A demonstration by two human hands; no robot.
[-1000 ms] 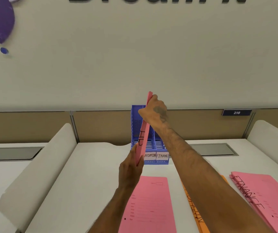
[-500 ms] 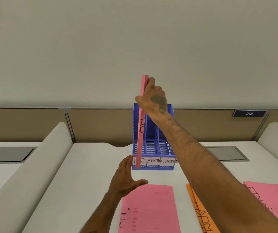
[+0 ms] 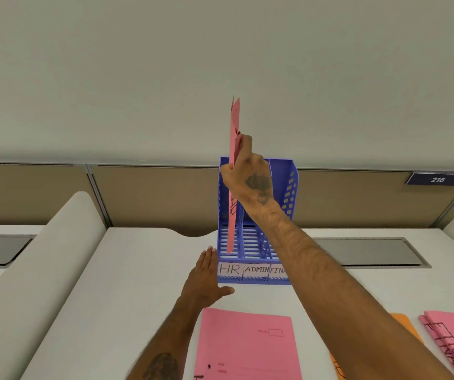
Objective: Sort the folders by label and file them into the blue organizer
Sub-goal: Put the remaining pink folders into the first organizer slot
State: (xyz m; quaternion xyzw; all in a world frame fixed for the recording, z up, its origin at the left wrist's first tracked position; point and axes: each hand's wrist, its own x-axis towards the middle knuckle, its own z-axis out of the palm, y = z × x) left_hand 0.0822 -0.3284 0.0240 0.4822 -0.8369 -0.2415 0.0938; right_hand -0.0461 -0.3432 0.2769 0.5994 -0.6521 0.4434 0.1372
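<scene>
Right hand [image 3: 250, 176] holds folder [image 3: 234, 149] upright.

FINANCE label [image 3: 277, 270] partly behind forearm [image 3: 330, 275]

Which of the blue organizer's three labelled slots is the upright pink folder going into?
The leftmost slot, labelled HR. The upright pink folder in the right hand stands within it; the ADMIN and FINANCE slots sit further right.
</scene>
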